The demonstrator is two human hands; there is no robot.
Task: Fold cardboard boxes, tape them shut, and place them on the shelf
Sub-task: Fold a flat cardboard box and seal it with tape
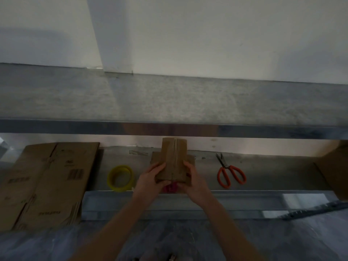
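overall: dim, underexposed, greenish-grey cast
brightest: white wall [207,34], soft glow centre to right
darkest: lower shelf level under the upper shelf [169,98], floor near bottom edge
shadows: broad soft shade on wall at left, dark band across far right
glare: pale streak on upper shelf front edge [150,128]; white patch on lower rail [301,201]
blur: slight softness everywhere; small box [174,159] and both hands smeared; print on flat cardboard [47,181] unreadable
distortion: wide-angle, shelf lines tilt and bow toward the sides
colour: yellow tape roll [120,178] and orange scissors [230,172] muted yet distinct
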